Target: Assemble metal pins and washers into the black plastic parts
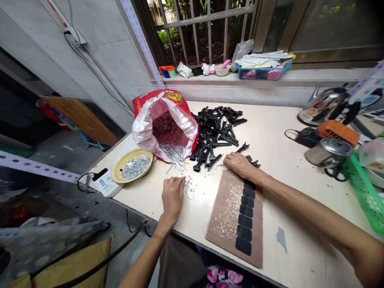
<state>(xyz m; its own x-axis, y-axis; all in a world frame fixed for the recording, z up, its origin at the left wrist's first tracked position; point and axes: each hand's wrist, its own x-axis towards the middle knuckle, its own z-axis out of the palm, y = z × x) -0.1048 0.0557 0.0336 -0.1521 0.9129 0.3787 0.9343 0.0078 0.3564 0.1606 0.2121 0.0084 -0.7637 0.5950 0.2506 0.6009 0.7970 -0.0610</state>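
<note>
My left hand (173,197) is closed in a pinch just in front of a bundle of thin metal pins (177,160). What lies between its fingertips is too small to make out. Tiny metal bits (191,188) are scattered right beside it. My right hand (238,165) is closed at the far end of a brown board (217,228); a thin tip shows by its fingers, but the held thing is mostly hidden. On the board lie a row of black rounded squares (246,221) and many small pale pieces (226,214). Black plastic parts (210,132) are heaped beyond my right hand.
A red bag (192,116) with a white lining lies open, holding reddish wires and pins. Left of it are a yellow dish (115,172) of small metal pieces and a white box (106,183). A kettle (322,106), metal cup (318,154) and green tray (360,192) stand right.
</note>
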